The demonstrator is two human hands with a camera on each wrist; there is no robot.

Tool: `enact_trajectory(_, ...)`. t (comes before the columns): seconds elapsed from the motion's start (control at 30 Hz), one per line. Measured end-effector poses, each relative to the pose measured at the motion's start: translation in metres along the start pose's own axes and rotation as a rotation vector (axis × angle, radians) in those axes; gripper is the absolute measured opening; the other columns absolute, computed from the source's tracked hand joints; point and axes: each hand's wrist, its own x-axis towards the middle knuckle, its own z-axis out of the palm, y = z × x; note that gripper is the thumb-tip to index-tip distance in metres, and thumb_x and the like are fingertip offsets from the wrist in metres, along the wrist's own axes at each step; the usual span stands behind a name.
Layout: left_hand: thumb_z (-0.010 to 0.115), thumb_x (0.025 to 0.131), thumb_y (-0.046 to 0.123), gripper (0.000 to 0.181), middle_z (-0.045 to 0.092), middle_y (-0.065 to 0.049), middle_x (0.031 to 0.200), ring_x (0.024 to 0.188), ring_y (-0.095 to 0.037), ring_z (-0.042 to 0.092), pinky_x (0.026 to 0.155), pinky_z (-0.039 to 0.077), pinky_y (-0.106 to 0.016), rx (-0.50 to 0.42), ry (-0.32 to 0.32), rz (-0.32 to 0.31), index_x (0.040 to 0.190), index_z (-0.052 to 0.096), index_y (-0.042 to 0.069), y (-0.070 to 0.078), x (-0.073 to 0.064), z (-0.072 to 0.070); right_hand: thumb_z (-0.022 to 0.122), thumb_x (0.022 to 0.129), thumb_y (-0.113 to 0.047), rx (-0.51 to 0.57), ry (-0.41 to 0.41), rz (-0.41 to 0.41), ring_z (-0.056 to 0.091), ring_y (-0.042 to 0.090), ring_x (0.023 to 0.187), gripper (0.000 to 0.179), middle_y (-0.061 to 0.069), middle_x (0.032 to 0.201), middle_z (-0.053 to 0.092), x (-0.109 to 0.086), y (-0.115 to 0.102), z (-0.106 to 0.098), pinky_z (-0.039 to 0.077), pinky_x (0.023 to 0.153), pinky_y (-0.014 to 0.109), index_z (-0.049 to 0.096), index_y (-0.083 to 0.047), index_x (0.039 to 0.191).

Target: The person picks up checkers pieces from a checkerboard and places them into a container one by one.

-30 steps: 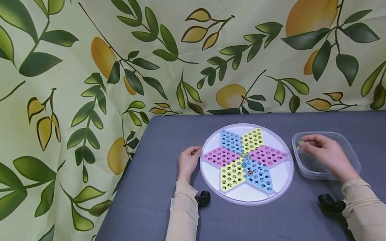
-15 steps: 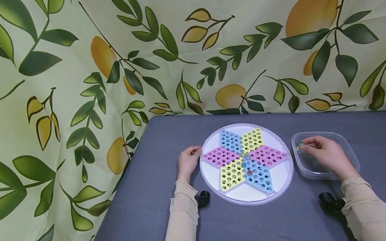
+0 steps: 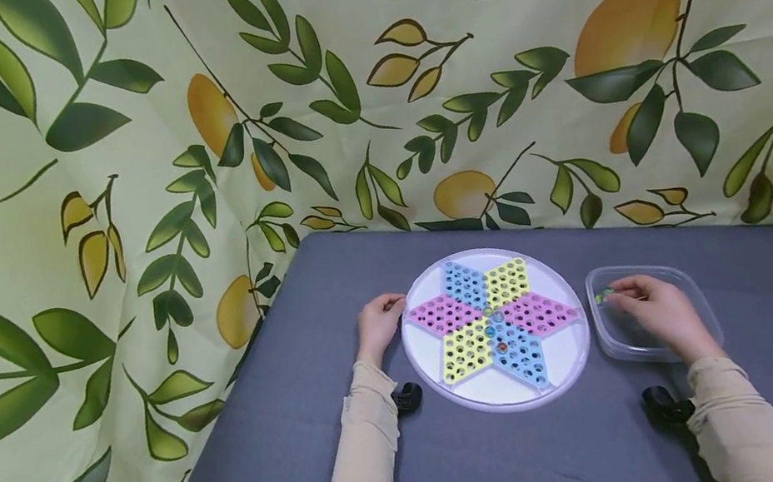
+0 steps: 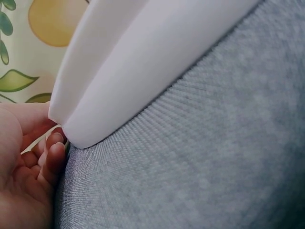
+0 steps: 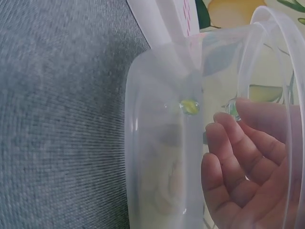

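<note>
A round white Chinese checkers board (image 3: pixel 562 341) with a coloured star lies on the table. My left hand (image 3: pixel 379 328) holds its left rim, thumb against the upper edge and fingers curled close below in the left wrist view. Near the star's centre sit several glass marbles, among them a blue marble (image 3: pixel 489 332) and a reddish marble (image 3: pixel 502 347). My right hand (image 3: pixel 659 309) reaches into a clear plastic container (image 3: pixel 626 342) right of the board. Between its thumb and index finger, a greenish clear marble (image 5: pixel 232 109) is pinched. A yellow-green marble (image 5: pixel 189 107) lies low in the container.
A grey-blue cloth (image 3: pixel 506 466) covers the table. Behind and to the left hangs a leaf-and-fruit patterned curtain (image 3: pixel 310 143). Black wrist cameras (image 3: pixel 665 406) sit below both hands, near the cloth.
My right fingertips have dipped slightly inside the container, near the marbles. The left hand has stayed at the board's rim, and the board has not moved.
</note>
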Motion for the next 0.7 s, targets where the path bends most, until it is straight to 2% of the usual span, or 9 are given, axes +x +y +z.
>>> enact_trajectory(0.13,0.061,0.089,0.019,0.019,0.067,-0.01,0.085,0.074,-0.014,0.054,0.066,0.042,-0.022,-0.005,0.002,0.005,0.099,0.072,0.006,0.0004,0.0001,-0.0006,0.049,0.095,-0.031,0.011,-0.006,0.006,0.049,-0.005,0.073,0.042,0.02,0.104,0.063,0.0007,0.0015,-0.0005,0.042,0.063,0.021,0.056,0.004,0.119)
enact_trajectory(0.33,0.061,0.089,0.018,0.019,0.068,-0.011,0.084,0.072,-0.014,0.055,0.065,0.043,-0.024,-0.014,0.006,0.041,0.097,0.072,0.006,0.0008,0.0003,-0.0012,0.048,0.096,-0.033,0.043,0.002,0.029,0.054,0.001,0.074,0.045,0.017,0.098,0.063,0.002,0.0047,-0.0005,0.042,0.061,0.02,0.055,0.004,0.12)
enact_trajectory(0.7,0.061,0.089,0.019,0.02,0.068,-0.011,0.086,0.074,-0.013,0.055,0.066,0.044,-0.023,-0.027,-0.004,0.014,0.098,0.072,0.006,0.0002,0.0009,-0.0011,0.049,0.095,-0.035,0.09,0.045,0.01,0.052,-0.004,0.069,0.046,0.012,0.092,0.064,0.0026,0.0063,0.0003,0.043,0.06,0.017,0.055,0.004,0.119)
